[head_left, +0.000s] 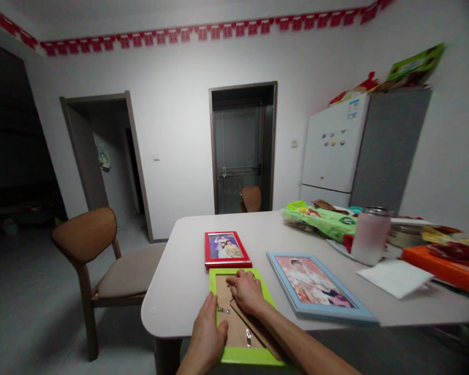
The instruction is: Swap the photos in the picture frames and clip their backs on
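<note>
open tabletop (pixel 170 297) left, red frame (pixel 227 249) beyond green frame (pixel 236 332)

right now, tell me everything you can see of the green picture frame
The green picture frame lies back up at the near edge of the white table, just in front of the red frame. Its border is bright green; its brown backing board looks like fiberboard, with silvery metal fittings. A slanting brown strip, perhaps a stand, is partly hidden by the right arm. The left hand touches its left side; the right hand is over the board's far part. Its front is hidden.

Left hand (pixel 208 330), right hand (pixel 247 292) (both bare)
</note>
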A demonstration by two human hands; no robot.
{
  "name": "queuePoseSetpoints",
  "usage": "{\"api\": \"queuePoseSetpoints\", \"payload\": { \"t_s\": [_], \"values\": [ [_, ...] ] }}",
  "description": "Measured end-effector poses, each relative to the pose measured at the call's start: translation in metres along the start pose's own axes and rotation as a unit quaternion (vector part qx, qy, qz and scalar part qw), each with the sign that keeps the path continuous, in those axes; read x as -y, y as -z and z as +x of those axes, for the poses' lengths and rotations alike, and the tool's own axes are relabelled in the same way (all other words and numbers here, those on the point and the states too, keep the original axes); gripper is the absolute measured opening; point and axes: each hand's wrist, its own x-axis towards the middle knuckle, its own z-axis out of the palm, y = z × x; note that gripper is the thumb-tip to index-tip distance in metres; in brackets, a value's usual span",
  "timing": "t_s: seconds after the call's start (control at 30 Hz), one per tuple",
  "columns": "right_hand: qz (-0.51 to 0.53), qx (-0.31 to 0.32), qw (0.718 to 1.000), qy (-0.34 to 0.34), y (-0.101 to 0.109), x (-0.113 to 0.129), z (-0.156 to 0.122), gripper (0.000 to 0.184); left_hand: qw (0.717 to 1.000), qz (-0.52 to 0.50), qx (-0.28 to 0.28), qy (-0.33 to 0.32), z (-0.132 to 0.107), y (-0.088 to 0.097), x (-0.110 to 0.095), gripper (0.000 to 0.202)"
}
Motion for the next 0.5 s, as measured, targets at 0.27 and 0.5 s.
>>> {"api": "queuePoseSetpoints", "payload": {
  "t_s": [0.27,0.5],
  "values": [
    [0.107,0.016,0.988,0.111,0.012,0.003,-0.031,0.026,1.000,0.006,-0.006,-0.008,0.001,-0.003,0.004,0.056],
    [0.093,-0.012,0.993,0.070,0.008,0.026,-0.031,0.013,0.999,0.034,-0.002,-0.030,0.000,-0.003,0.003,0.055]
  ]
}}
